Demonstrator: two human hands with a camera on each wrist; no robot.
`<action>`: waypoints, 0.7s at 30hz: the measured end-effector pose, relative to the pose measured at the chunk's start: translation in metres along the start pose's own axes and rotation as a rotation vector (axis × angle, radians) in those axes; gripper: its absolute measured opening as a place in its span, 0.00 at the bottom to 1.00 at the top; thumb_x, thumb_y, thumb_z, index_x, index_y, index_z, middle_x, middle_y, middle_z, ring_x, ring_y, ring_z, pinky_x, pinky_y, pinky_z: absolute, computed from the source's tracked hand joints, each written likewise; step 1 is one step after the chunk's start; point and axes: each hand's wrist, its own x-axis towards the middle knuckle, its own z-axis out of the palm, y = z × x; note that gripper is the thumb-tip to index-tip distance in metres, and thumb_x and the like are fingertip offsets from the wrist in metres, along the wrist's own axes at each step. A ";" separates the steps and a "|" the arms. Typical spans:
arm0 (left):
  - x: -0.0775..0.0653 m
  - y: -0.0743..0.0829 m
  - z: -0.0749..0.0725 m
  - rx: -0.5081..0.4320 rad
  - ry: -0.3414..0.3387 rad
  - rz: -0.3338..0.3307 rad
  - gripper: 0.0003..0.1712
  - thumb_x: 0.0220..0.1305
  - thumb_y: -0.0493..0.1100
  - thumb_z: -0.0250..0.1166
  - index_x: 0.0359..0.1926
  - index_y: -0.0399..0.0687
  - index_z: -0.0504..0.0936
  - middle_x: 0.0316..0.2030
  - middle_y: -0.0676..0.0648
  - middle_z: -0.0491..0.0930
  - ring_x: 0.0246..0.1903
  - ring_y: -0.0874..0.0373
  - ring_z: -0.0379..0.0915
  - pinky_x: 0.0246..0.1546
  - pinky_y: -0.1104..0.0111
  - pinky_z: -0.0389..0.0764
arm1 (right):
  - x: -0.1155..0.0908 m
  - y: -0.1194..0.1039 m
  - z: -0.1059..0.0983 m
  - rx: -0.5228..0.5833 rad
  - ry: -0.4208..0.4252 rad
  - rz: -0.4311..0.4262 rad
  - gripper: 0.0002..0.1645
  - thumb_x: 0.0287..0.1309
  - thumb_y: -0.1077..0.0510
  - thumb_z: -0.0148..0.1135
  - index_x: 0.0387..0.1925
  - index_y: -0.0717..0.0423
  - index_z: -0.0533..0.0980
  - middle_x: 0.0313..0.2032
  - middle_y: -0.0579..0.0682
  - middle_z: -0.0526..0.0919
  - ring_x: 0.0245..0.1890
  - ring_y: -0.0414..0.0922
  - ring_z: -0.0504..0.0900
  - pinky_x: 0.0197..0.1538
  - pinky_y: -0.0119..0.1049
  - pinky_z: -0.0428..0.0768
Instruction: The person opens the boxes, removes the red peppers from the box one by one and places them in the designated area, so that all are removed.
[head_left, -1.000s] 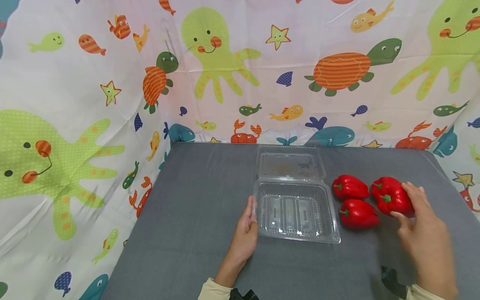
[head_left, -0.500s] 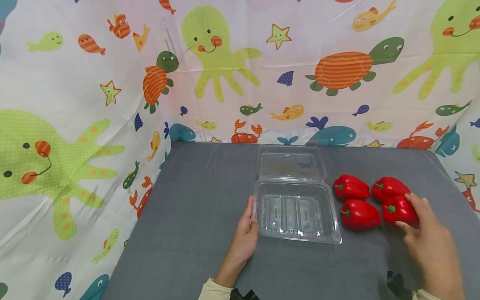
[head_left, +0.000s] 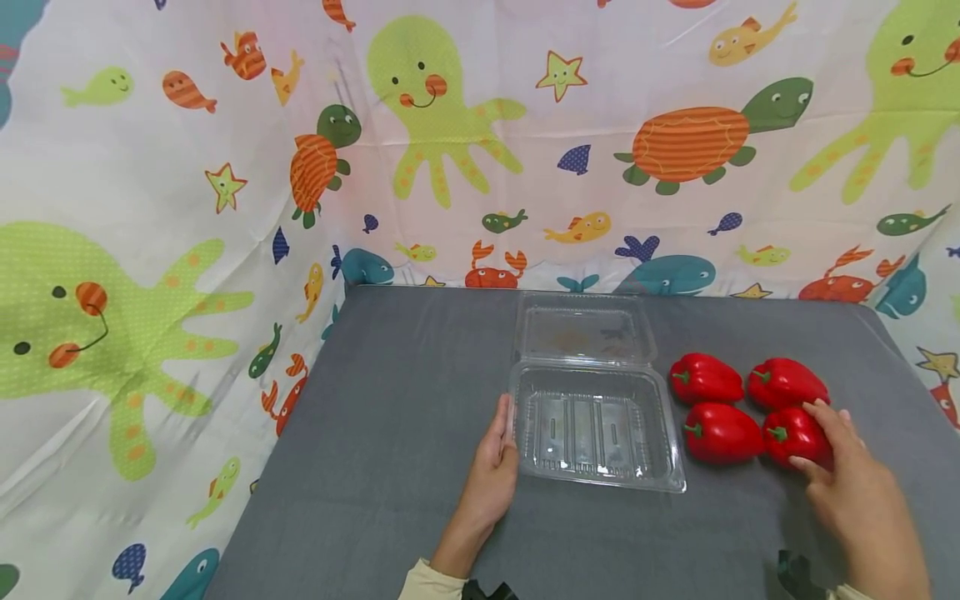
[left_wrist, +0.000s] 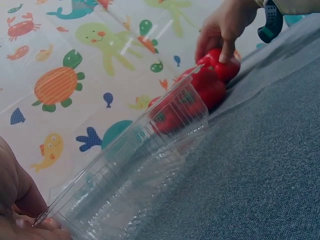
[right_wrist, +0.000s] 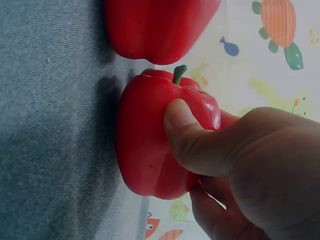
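My right hand point(head_left: 862, 492) grips a red bell pepper point(head_left: 797, 437) at the front right of a group of red peppers. In the right wrist view the thumb presses along the side of this pepper point(right_wrist: 150, 135), its green stem pointing up. Beside it lie three more red bell peppers: one to its left point(head_left: 722, 433), one behind point(head_left: 787, 383) and one at the back left point(head_left: 705, 378). My left hand point(head_left: 487, 475) pinches the left rim of a clear plastic clamshell container point(head_left: 600, 483), which lies with its lid point(head_left: 585, 329) folded back. Nothing lies inside the container.
The grey cloth-covered table point(head_left: 375, 433) runs back to a white curtain point(head_left: 480, 183) printed with sea animals. The peppers sit close to the right side of the container.
My right hand has brought its pepper forward and down, from over the back right pepper to the front right spot beside the others. The left hand and container stay put.
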 end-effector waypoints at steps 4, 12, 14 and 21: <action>0.000 0.000 0.000 -0.002 0.000 -0.002 0.40 0.78 0.24 0.37 0.84 0.37 0.36 0.85 0.46 0.37 0.83 0.55 0.32 0.79 0.68 0.42 | 0.000 0.002 0.002 -0.001 -0.013 -0.011 0.62 0.60 0.68 0.72 0.84 0.59 0.43 0.77 0.77 0.38 0.78 0.75 0.39 0.55 0.83 0.66; -0.002 0.000 0.000 -0.018 0.011 -0.025 0.39 0.78 0.24 0.37 0.84 0.38 0.37 0.85 0.44 0.37 0.83 0.56 0.32 0.79 0.68 0.42 | -0.004 0.007 0.002 -0.004 -0.039 -0.066 0.64 0.60 0.64 0.74 0.84 0.62 0.41 0.79 0.72 0.33 0.79 0.72 0.32 0.58 0.85 0.58; -0.002 0.001 0.000 -0.010 0.036 -0.037 0.38 0.80 0.27 0.39 0.85 0.38 0.40 0.85 0.43 0.40 0.83 0.55 0.34 0.79 0.65 0.43 | -0.004 0.009 0.001 -0.001 -0.055 -0.093 0.66 0.60 0.62 0.75 0.84 0.62 0.39 0.80 0.71 0.31 0.79 0.72 0.30 0.59 0.86 0.55; -0.001 0.015 -0.017 0.024 0.114 0.014 0.34 0.85 0.39 0.47 0.84 0.37 0.50 0.83 0.40 0.50 0.83 0.47 0.44 0.80 0.63 0.53 | -0.003 0.006 -0.009 -0.005 -0.075 -0.160 0.72 0.58 0.55 0.78 0.84 0.60 0.35 0.80 0.71 0.27 0.79 0.74 0.28 0.53 0.87 0.59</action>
